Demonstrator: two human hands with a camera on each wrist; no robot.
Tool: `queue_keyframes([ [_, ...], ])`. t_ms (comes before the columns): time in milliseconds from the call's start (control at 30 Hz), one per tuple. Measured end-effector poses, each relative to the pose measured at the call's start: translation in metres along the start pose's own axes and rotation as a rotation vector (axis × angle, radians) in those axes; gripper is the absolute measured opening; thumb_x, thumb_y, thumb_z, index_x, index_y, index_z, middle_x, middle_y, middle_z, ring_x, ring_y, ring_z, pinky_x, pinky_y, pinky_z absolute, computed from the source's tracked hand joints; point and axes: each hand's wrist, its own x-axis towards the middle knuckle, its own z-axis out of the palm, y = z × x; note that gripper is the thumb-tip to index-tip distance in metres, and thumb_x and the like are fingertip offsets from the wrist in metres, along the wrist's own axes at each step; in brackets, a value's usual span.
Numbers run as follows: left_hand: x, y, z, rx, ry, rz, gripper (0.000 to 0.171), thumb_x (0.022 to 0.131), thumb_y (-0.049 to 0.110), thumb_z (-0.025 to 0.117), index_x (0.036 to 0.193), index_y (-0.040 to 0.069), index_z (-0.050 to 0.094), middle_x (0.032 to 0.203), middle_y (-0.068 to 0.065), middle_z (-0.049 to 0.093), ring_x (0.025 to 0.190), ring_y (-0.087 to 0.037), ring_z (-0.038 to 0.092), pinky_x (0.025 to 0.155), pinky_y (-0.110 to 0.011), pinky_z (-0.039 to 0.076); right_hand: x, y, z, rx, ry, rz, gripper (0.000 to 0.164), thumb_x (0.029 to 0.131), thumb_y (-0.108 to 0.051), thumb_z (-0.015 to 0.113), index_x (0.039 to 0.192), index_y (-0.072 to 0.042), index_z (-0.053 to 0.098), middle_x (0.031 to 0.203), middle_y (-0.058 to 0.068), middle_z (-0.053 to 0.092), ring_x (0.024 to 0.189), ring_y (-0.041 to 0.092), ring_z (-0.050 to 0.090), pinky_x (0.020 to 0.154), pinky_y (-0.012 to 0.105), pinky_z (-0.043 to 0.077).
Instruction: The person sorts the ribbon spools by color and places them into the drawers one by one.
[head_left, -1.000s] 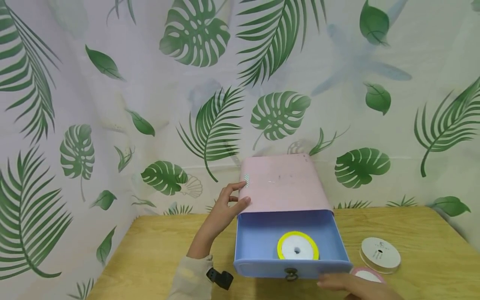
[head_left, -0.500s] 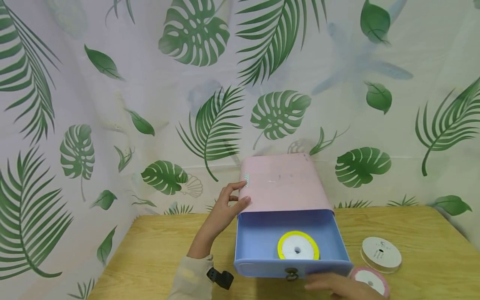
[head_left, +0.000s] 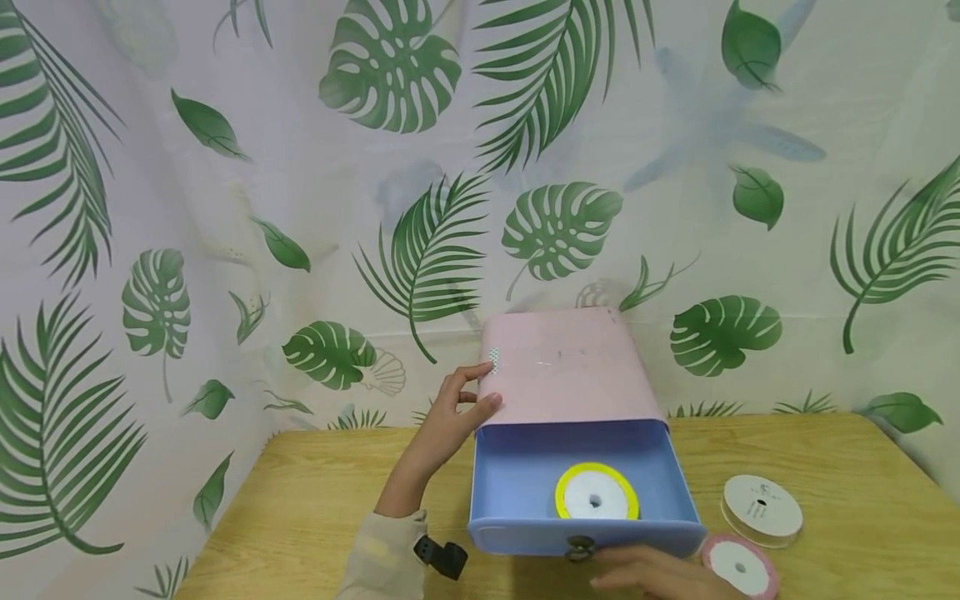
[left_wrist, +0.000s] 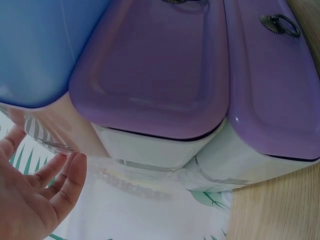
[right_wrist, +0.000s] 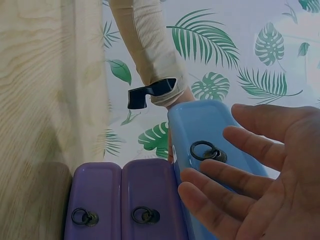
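A pink cabinet (head_left: 562, 367) has its blue top drawer (head_left: 517, 479) pulled out. Inside the drawer lies a spool with a yellow rim and white centre (head_left: 611, 500). My left hand (head_left: 442, 425) rests against the cabinet's left side and top edge, thumb near the front corner; the left wrist view shows its fingers touching the side wall. In front of the drawer, my right hand (head_left: 660, 573) is beside the dark metal ring pull (right_wrist: 217, 156), holding nothing. Its fingers (right_wrist: 240, 180) extend towards the drawer front; contact is unclear.
Right of the drawer, a white spool (head_left: 761, 504) and a pink-rimmed spool (head_left: 738, 567) lie on the wooden table (head_left: 322, 500). Below the blue drawer are two purple drawers (left_wrist: 150, 65) with ring pulls, both pushed in. A leaf-print cloth (head_left: 420, 167) hangs behind.
My right hand has moved left along the drawer front to the ring pull, uncovering the pink-rimmed spool. The left hand and the drawer have stayed put.
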Motion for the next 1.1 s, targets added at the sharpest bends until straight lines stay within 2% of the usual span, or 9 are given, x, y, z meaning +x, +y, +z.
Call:
queue_keyframes([
  [200, 0.0, -0.001, 0.0, -0.007, -0.004, 0.002, 0.055, 0.092, 0.044, 0.058, 0.142, 0.03, 0.043, 0.146, -0.008, 0.033, 0.117, -0.029, 0.045, 0.083, -0.041, 0.05, 0.007, 0.003, -0.001, 0.022, -0.106, 0.008, 0.04, 0.088, -0.009, 0.067, 0.127, -0.016, 0.06, 0.128, 0.01, 0.06, 0.12, 0.003, 0.054, 0.08, 0.023, 0.053],
  [333, 0.001, -0.002, 0.0, -0.009, -0.008, 0.006, 0.055, 0.092, 0.045, 0.058, 0.142, 0.03, 0.043, 0.146, -0.008, 0.033, 0.117, -0.029, 0.045, 0.083, -0.041, 0.05, 0.012, 0.005, 0.002, 0.008, -0.12, -0.005, 0.039, 0.089, -0.011, 0.066, 0.128, -0.016, 0.061, 0.126, 0.008, 0.062, 0.122, 0.001, 0.052, 0.085, 0.021, 0.051],
  [433, 0.002, -0.001, 0.0, -0.009, -0.008, 0.011, 0.055, 0.092, 0.045, 0.058, 0.142, 0.03, 0.043, 0.146, -0.007, 0.033, 0.118, -0.028, 0.045, 0.082, -0.041, 0.05, 0.016, 0.003, 0.003, 0.167, -0.179, 0.1, 0.043, 0.091, -0.012, 0.064, 0.134, -0.016, 0.056, 0.13, 0.012, 0.059, 0.117, -0.002, 0.054, 0.083, 0.021, 0.051],
  [567, 0.002, -0.001, 0.0, -0.005, -0.007, 0.009, 0.055, 0.092, 0.046, 0.058, 0.142, 0.03, 0.043, 0.146, -0.008, 0.033, 0.117, -0.028, 0.046, 0.082, -0.041, 0.05, 0.023, 0.001, 0.004, 0.439, -0.227, 0.245, 0.053, 0.095, -0.008, 0.059, 0.144, -0.021, 0.044, 0.135, 0.028, 0.049, 0.111, -0.004, 0.056, 0.082, 0.02, 0.05],
  [633, 0.003, 0.0, 0.0, -0.003, -0.006, 0.007, 0.055, 0.091, 0.046, 0.058, 0.142, 0.03, 0.043, 0.146, -0.008, 0.033, 0.117, -0.028, 0.046, 0.082, -0.04, 0.05, 0.025, -0.001, 0.006, 0.501, -0.207, 0.291, 0.053, 0.097, -0.008, 0.056, 0.145, -0.024, 0.042, 0.13, 0.029, 0.052, 0.107, -0.003, 0.059, 0.081, 0.02, 0.051],
  [700, 0.003, 0.0, 0.0, -0.003, -0.005, 0.007, 0.055, 0.091, 0.046, 0.058, 0.142, 0.03, 0.043, 0.147, -0.008, 0.033, 0.117, -0.029, 0.046, 0.082, -0.04, 0.05, 0.027, -0.005, 0.008, 0.497, -0.169, 0.346, 0.047, 0.098, -0.01, 0.054, 0.143, -0.021, 0.044, 0.123, 0.026, 0.058, 0.1, -0.003, 0.062, 0.077, 0.021, 0.051],
  [833, 0.002, 0.0, 0.0, -0.005, -0.007, 0.003, 0.056, 0.091, 0.048, 0.059, 0.142, 0.03, 0.043, 0.146, -0.008, 0.034, 0.117, -0.029, 0.046, 0.082, -0.041, 0.05, 0.03, -0.014, 0.014, 0.397, -0.067, 0.432, 0.037, 0.1, -0.016, 0.051, 0.136, -0.007, 0.049, 0.107, 0.014, 0.07, 0.088, -0.003, 0.064, 0.071, 0.021, 0.052],
  [933, 0.001, -0.001, 0.0, -0.005, -0.005, 0.005, 0.057, 0.091, 0.048, 0.059, 0.142, 0.03, 0.043, 0.145, -0.008, 0.034, 0.118, -0.029, 0.046, 0.083, -0.041, 0.05, 0.032, -0.017, 0.018, 0.311, 0.007, 0.387, 0.036, 0.099, -0.014, 0.052, 0.131, 0.001, 0.051, 0.106, 0.016, 0.071, 0.087, -0.003, 0.065, 0.07, 0.021, 0.053],
  [1100, 0.0, -0.002, -0.001, -0.002, 0.0, 0.013, 0.056, 0.091, 0.048, 0.058, 0.142, 0.03, 0.043, 0.145, -0.007, 0.035, 0.118, -0.029, 0.045, 0.083, -0.041, 0.05, 0.032, -0.016, 0.025, 0.331, 0.096, 0.245, 0.03, 0.098, -0.001, 0.05, 0.127, 0.007, 0.052, 0.108, 0.025, 0.067, 0.089, -0.001, 0.066, 0.07, 0.024, 0.056],
])
